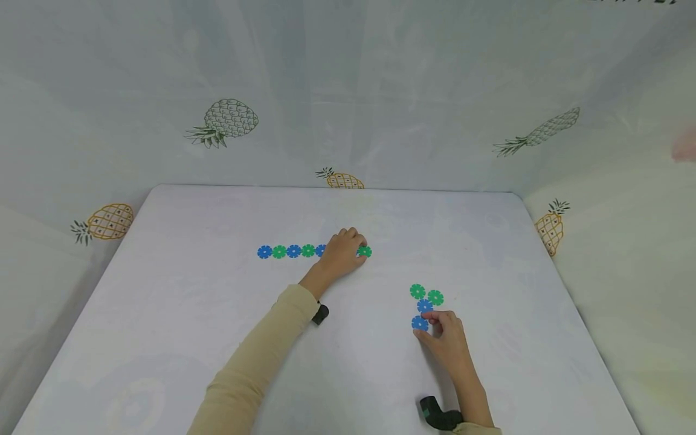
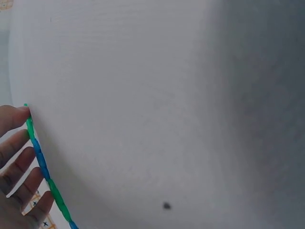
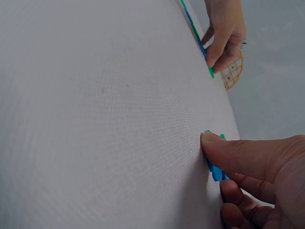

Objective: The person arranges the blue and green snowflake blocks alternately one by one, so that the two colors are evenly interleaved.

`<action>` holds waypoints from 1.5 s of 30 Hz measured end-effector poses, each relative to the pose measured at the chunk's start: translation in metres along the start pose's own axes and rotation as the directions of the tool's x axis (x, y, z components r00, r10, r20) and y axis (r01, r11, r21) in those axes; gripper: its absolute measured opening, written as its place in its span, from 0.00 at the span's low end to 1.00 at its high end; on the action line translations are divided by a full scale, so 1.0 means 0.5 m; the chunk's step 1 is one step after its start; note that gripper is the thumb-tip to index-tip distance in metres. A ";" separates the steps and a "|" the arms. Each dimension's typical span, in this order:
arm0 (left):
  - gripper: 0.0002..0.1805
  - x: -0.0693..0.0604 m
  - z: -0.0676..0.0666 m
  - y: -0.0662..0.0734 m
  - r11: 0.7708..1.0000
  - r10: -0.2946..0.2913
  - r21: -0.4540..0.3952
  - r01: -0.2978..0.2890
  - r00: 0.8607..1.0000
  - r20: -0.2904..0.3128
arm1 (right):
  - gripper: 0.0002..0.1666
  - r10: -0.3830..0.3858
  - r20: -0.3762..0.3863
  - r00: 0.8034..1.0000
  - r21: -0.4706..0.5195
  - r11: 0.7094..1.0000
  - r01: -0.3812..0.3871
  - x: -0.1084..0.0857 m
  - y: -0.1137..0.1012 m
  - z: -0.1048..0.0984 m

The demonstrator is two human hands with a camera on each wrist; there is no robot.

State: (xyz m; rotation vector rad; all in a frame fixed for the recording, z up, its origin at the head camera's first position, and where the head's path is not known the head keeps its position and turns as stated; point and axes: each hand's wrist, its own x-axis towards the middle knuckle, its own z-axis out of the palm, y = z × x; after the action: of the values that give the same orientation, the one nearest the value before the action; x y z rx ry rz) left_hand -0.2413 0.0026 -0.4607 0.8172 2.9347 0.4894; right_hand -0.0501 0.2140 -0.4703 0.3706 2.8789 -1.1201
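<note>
A straight row of blue and green notched discs [image 1: 293, 251] lies across the table, the two colours alternating. My left hand [image 1: 341, 254] is over its right part and hides some discs; thumb and forefinger grip the green disc [image 1: 365, 251] at the right end. In the left wrist view the left fingers [image 2: 16, 167] touch the row along its edge. Lower right, my right hand [image 1: 448, 338] pinches a blue notched disc [image 1: 420, 324] between thumb and forefinger. Just beyond it lie another blue disc [image 1: 425, 306] and two green ones [image 1: 417, 291], close together.
The white table [image 1: 190, 302] has rounded far corners. Behind it hangs a pale cloth [image 1: 348, 121] printed with pineapples. Dark wrist cameras [image 1: 439, 414] sit at both wrists, close above the tabletop.
</note>
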 end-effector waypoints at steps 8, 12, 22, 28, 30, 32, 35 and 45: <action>0.16 -0.001 -0.001 0.001 1.000 -0.004 0.012 0.004 1.000 0.008 | 0.19 -0.001 -0.002 1.000 0.000 1.000 0.001 0.000 0.001 0.000; 0.16 -0.001 -0.004 0.003 1.000 -0.006 0.008 0.005 1.000 0.012 | 0.19 0.003 -0.003 1.000 -0.003 1.000 -0.003 0.000 -0.003 -0.001; 0.16 0.002 -0.003 0.001 1.000 -0.003 0.008 0.003 1.000 0.020 | 0.19 0.014 0.018 1.000 -0.032 0.999 -0.014 0.000 -0.018 -0.007; 0.17 0.004 -0.003 0.002 1.000 -0.010 0.014 0.009 0.999 0.035 | 0.20 0.032 0.019 0.999 -0.045 0.999 -0.031 -0.002 -0.024 -0.007; 0.17 0.004 -0.004 0.003 1.000 -0.010 0.015 0.010 0.999 0.033 | 0.20 0.038 0.015 0.999 -0.047 0.998 -0.037 -0.003 -0.028 -0.007; 0.16 0.004 -0.006 0.004 1.000 -0.010 0.012 0.009 0.999 0.035 | 0.20 0.044 0.013 0.999 -0.047 0.998 -0.043 -0.004 -0.031 -0.005; 0.16 0.002 -0.009 0.005 1.000 -0.007 0.006 0.007 0.999 0.035 | 0.20 0.053 0.016 0.998 -0.046 0.998 -0.052 -0.005 -0.037 -0.004; 0.16 0.002 -0.007 0.005 1.000 -0.017 0.018 0.017 0.999 0.029 | 0.15 0.028 -0.004 1.000 0.112 0.993 -0.028 0.011 -0.058 -0.002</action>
State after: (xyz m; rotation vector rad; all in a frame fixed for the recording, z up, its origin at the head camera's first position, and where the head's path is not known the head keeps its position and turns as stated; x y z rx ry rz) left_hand -0.2412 0.0042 -0.4566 0.7938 2.9207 0.4468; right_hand -0.0621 0.1951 -0.4511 0.4169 2.8135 -1.2811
